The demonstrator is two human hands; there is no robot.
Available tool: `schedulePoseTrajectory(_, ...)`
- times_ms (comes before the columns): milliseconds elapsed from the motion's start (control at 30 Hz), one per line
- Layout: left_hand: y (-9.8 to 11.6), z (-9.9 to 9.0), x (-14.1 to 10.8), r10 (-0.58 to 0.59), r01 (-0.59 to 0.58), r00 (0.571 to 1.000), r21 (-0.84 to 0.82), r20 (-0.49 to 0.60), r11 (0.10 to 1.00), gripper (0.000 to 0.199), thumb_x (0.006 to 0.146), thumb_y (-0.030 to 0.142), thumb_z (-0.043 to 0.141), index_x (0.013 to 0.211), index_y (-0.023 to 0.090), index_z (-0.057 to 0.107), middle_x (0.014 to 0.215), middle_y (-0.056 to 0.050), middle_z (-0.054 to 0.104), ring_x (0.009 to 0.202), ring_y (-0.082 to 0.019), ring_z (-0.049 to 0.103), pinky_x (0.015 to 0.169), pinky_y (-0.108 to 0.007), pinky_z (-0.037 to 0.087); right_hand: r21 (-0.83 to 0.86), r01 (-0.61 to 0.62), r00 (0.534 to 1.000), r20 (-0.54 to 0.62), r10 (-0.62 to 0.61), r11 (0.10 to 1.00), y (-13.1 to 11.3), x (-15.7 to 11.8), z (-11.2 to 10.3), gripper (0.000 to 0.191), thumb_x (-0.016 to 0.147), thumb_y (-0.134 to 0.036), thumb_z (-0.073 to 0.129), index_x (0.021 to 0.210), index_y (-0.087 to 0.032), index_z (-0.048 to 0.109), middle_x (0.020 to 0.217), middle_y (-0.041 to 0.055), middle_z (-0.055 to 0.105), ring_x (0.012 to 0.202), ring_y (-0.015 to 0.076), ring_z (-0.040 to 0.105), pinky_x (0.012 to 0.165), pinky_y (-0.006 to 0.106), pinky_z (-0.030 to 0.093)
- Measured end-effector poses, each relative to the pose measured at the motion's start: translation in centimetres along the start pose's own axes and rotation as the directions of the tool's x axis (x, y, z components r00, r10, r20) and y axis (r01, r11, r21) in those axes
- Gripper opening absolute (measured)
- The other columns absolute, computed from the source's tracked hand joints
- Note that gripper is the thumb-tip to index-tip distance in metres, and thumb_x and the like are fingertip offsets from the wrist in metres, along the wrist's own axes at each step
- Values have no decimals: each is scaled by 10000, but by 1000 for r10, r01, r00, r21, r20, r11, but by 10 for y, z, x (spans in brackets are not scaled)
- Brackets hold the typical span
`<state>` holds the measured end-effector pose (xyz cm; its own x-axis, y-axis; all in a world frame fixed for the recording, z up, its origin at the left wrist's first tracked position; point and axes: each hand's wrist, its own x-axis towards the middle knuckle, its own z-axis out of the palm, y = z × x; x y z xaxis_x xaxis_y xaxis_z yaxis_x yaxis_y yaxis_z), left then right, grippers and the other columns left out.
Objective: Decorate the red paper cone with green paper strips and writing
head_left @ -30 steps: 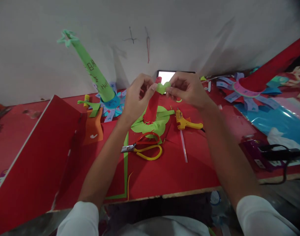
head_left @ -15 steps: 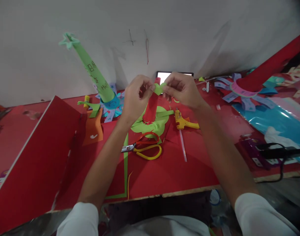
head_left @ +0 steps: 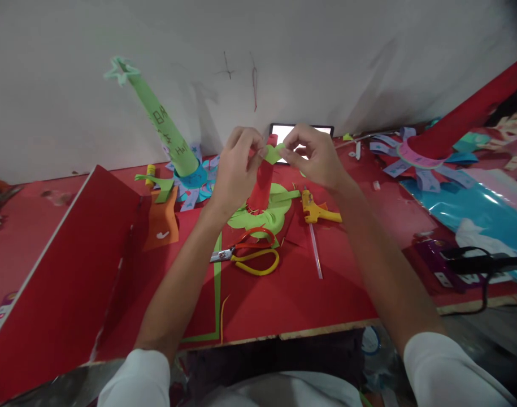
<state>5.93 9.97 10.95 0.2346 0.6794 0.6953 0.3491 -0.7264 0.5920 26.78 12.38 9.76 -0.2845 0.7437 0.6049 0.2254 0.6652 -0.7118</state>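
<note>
Pinches small green piece [head_left: 273, 155] with left hand [head_left: 238, 169] at nine o'clock and right hand [head_left: 314, 157] at three, both nearly closed, likely to stop it bending.

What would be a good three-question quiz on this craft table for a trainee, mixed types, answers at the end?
1. Multiple choice: what do the left hand and the right hand pinch between them?
A: an orange paper strip
B: a small green paper piece
C: a clear glue rod

2. True or false: the yellow glue gun lies on the red surface.

3. Fill the gap: the scissors have one red handle and one ____ handle.

Key: 1: B. 2: True. 3: yellow.
</note>
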Motion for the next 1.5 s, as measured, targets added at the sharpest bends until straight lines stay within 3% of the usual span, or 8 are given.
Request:
schedulePoseTrajectory(133,0,2,-1,-14,14,1000,17,11,1000,142,1011,313,608,894,245,567,1166,-66,661,1101,-232,634,964,-441,511,26,39,999,-1,-39,999,-1,0,1,245,905,-469,741,842,-262,627,1186,65,669,1067,223,660,846,385,622)
schedulePoseTrajectory(300,-1,4,-2,-5,5,1000,55,3,998,131,1022,229,575,897,240,534,1138,-51,696,1042,-215,669,949,-441,512,93,1,1000,-15,0,996,4,0,6,266,895,-468,732,840,-244,598,1118,44,692,1075,203,668,1005,423,585)
schedulePoseTrajectory(433,-6,5,-3,7,-8,1000,-21,-30,1000,176,1013,377,618,907,248,563,1003,-29,678,997,-199,670,927,-412,538,110,7,999,-38,-3,994,6,-1,9,272,902,-469,729,824,-249,589,1080,46,702,1004,197,673,957,415,596)
schedulePoseTrajectory(600,-8,5,-3,-10,8,999,-50,-34,999,258,998,493,612,910,252,586,970,-30,659,992,-205,671,915,-409,548,131,24,999,-27,-21,991,7,-1,10,276,903,-468,733,819,-249,588,1072,47,696,958,190,672,894,392,605)
schedulePoseTrajectory(767,-8,4,-3,-23,21,999,-53,-30,998,252,987,490,631,912,250,603,968,-35,659,991,-207,670,909,-400,547,78,-28,999,-33,31,997,4,-1,11,322,886,-514,747,805,-253,577,1052,46,698,981,201,672,875,388,614)
schedulePoseTrajectory(900,-9,3,-3,1,-3,1000,-53,-27,999,223,994,463,630,929,250,613,966,-27,670,984,-195,673,933,-390,543,101,-7,999,-34,10,995,4,-2,11,319,892,-508,745,805,-246,587,1041,45,698,969,192,670,877,384,612)
schedulePoseTrajectory(1133,-4,1,-2,14,-12,1000,121,-14,993,222,1031,430,567,908,246,577,938,-33,673,906,-200,661,890,-404,512,167,28,999,-34,-23,985,7,-1,12,324,883,-501,759,797,-237,593,1031,25,700,952,174,674,893,368,604)
schedulePoseTrajectory(1500,-7,1,-3,36,-34,999,123,-11,992,253,1036,490,535,937,263,582,931,-30,658,906,-205,665,873,-403,507,160,58,998,-30,-54,985,8,-2,12,258,900,-430,754,803,-242,606,1012,22,698,971,179,677,921,373,602)
